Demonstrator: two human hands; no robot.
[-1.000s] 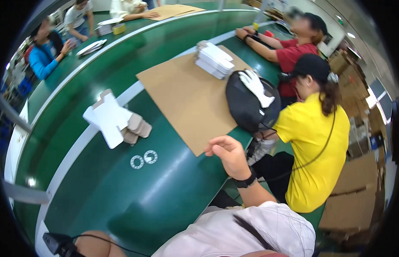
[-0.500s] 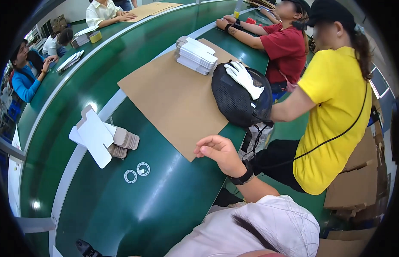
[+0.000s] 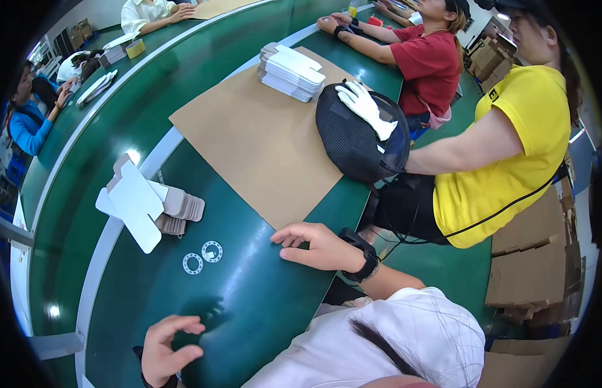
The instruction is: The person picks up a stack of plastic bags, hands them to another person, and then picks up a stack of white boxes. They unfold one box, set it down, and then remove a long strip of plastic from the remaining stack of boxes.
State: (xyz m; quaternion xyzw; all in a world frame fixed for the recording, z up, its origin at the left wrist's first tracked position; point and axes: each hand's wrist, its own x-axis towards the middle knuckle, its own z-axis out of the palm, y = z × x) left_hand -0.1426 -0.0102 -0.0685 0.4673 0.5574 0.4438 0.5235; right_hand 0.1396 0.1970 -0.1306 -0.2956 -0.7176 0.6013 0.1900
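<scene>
My left hand (image 3: pixel 168 349) is raised over the near left part of the green table (image 3: pixel 243 323), its thumb and fingers apart and nothing between them. My right hand (image 3: pixel 314 247) hovers by the near corner of a brown cardboard sheet (image 3: pixel 249 142), fingers stretched and empty. Two small flat rings with dotted rims lie between the hands and a pile of folded cartons: a left ring (image 3: pixel 184 264) and a right ring (image 3: pixel 220 251). A small pale piece sits inside the right one. On the pile of brown-grey cartons (image 3: pixel 183 205) rests an unfolded white carton (image 3: pixel 136 204).
A stack of flat white cartons (image 3: pixel 291 72) stands on the sheet. Beside it lies a black mesh bag (image 3: pixel 353 145) with a white glove (image 3: pixel 365 110) on top. A person in yellow (image 3: pixel 508 168) reaches to the bag; another in red (image 3: pixel 427 68) sits beyond. Cardboard stacks (image 3: pixel 527 271) stand right.
My left hand has come into view from the lower left. My right hand has moved down and slightly left, its fingers straighter. The person in yellow has shifted right and leaned back.
</scene>
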